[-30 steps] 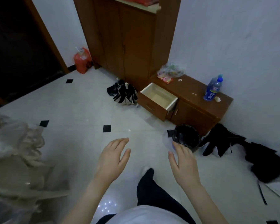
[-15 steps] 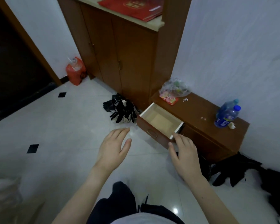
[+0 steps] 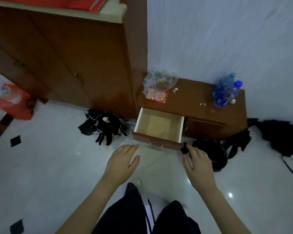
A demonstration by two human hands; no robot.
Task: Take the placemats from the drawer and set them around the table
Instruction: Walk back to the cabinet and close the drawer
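Note:
The drawer (image 3: 157,143) of a low brown cabinet (image 3: 201,108) stands pulled out, and only its bare tan bottom shows; I see no placemats. My left hand (image 3: 122,162) hovers flat, fingers apart, just in front of the drawer's left front corner. My right hand (image 3: 197,160) is held out near the drawer's right front corner, empty, fingers loosely spread. Neither hand touches the drawer.
A tall brown cupboard (image 3: 74,56) stands left of the low cabinet. A clear bag (image 3: 159,81), a red packet and two water bottles (image 3: 226,92) sit on the cabinet top. A black bin (image 3: 213,154), black bags (image 3: 107,127) and a red bag (image 3: 15,102) lie on the white tiled floor.
I have walked up to the drawer; it now lies right in front of my hands. Both hands stay raised and empty. The table with plastic at the left has left the view.

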